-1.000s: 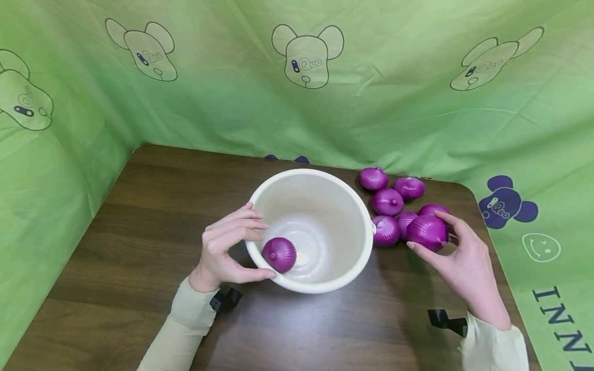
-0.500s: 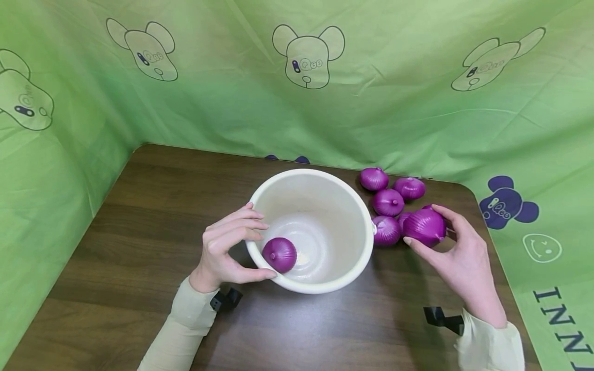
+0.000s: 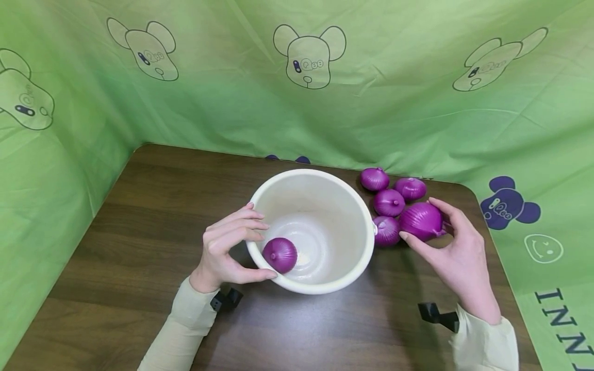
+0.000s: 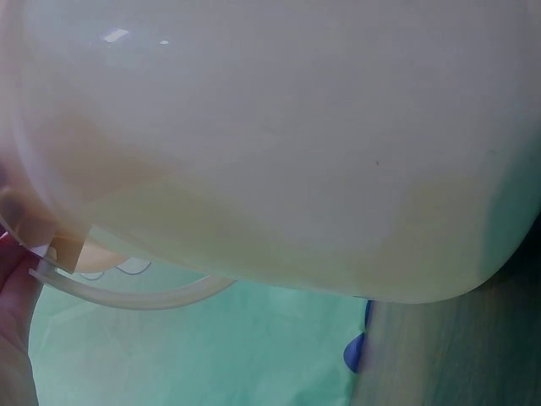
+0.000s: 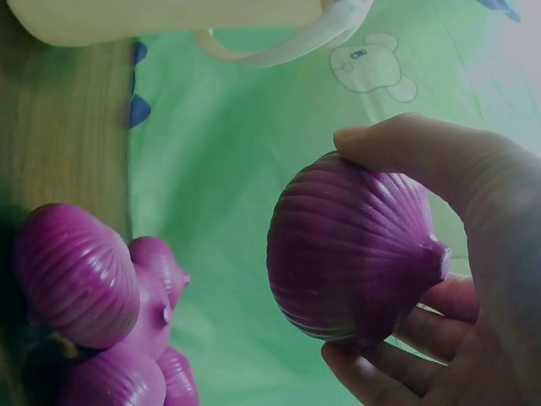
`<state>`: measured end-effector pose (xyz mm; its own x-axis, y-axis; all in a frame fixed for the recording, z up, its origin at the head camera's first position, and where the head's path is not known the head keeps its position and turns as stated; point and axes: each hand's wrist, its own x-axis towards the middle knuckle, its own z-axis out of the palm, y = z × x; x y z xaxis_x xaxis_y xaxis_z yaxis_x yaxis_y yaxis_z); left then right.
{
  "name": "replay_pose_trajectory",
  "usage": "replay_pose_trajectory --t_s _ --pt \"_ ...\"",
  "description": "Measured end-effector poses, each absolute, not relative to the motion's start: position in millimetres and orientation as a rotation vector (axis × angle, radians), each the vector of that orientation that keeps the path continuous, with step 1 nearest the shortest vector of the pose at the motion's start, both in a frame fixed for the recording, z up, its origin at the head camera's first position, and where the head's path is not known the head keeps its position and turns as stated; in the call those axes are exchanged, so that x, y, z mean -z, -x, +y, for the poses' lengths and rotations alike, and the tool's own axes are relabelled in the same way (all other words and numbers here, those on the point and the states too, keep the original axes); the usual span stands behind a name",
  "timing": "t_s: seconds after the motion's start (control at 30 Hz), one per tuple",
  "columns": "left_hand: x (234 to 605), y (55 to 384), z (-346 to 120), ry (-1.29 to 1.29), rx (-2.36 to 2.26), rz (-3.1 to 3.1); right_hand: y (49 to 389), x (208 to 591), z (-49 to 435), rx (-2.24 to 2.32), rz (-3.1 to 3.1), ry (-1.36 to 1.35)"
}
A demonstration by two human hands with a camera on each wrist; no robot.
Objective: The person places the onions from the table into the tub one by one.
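Note:
A white bucket (image 3: 325,282) stands mid-table with one purple onion (image 3: 280,255) lying inside, against its near left wall. My left hand (image 3: 232,247) grips the bucket's left rim, fingers reaching over the edge and thumb along the near side. In the left wrist view the bucket's pale wall (image 4: 279,152) fills most of the picture. Between thumb and fingers, my right hand (image 3: 459,252) holds another onion (image 3: 421,221), right of the bucket. The right wrist view shows this onion (image 5: 355,254) raised, its stem end toward the palm.
Several more onions, among them one at the back (image 3: 375,179) and one beside the bucket (image 3: 386,231), cluster on the brown table (image 3: 153,216) at right. The bucket's handle (image 5: 270,55) hangs at its far side. Green printed cloth (image 3: 223,103) walls off the table's back and sides.
My right hand has moved left and slightly away from me with its onion, which now covers onions seen behind it before. The left hand and bucket stay in place.

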<state>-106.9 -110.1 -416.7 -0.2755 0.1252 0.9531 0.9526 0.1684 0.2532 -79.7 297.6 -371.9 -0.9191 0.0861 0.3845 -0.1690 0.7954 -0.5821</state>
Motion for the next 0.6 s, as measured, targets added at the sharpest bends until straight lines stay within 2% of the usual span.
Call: replay_pose_trajectory --t_s 0.6 --pt "416 107 -110 1.068 1.214 -1.578 83 362 280 -1.011 -2.455 -0.069"
